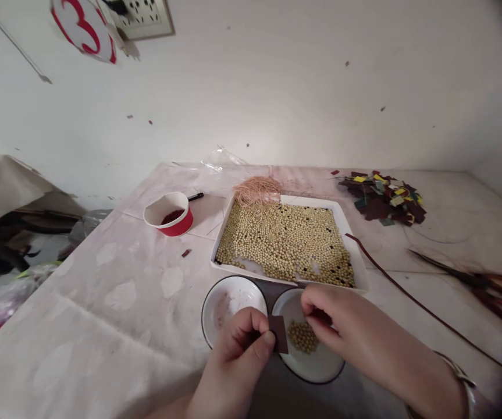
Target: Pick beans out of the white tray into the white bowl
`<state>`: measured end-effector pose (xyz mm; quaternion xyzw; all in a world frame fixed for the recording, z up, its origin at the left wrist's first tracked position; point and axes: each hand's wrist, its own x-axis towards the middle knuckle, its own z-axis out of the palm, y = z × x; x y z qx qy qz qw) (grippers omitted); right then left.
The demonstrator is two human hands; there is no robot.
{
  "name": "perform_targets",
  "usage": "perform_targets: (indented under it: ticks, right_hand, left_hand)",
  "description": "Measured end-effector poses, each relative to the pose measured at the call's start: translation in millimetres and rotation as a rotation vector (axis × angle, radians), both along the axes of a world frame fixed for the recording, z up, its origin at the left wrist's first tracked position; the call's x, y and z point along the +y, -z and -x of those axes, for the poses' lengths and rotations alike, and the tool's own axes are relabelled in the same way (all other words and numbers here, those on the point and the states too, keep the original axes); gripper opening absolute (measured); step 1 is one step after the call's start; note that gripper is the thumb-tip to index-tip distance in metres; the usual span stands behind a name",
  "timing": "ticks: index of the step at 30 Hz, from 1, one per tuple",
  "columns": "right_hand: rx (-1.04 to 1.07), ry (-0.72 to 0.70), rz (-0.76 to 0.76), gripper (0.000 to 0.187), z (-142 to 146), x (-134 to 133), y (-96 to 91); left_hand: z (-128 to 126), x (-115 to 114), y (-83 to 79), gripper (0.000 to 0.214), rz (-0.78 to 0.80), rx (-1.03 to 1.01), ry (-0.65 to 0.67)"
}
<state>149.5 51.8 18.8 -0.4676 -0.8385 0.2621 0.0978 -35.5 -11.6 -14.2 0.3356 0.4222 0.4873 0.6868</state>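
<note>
My left hand point(245, 349) pinches a small dark brown rectangular piece point(280, 334) between thumb and forefinger, near the rim of a white bowl point(209, 317) with reddish smudges inside. My right hand point(331, 314) hovers over a second white bowl point(320, 366), fingertips drawn together; whether anything is between them cannot be made out. In that second bowl lies a small heap of round, pale gold beans or beads point(303, 337). Just behind both bowls stands a white tray point(362, 267) full of similar round pieces point(277, 238), with some black ones among them.
A red and white paper cup point(181, 226) with dark red contents stands left, near a black pen point(195, 196). Pinkish strings point(257, 191) lie at the tray's back edge. To the right are a pile of coloured scraps point(385, 198), a brown strip point(399, 285) and scissors point(486, 285).
</note>
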Motion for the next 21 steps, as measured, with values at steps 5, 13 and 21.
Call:
perform_targets:
  ticks: [5,13,21]
  right_hand:
    - [0.015,-0.002,0.050,0.021,1,6,4.3]
    - [0.038,0.007,0.077,0.017,-9,13,1.6]
    - [-0.007,0.292,-0.122,0.012,-42,39,24.0]
  left_hand:
    - [0,-1,2.6,0.026,-0.022,-0.007,0.003]
    - [0,-1,1.0,0.024,-0.035,-0.056,0.007]
    - [2,-1,10.1,0.022,-0.039,-0.026,0.014]
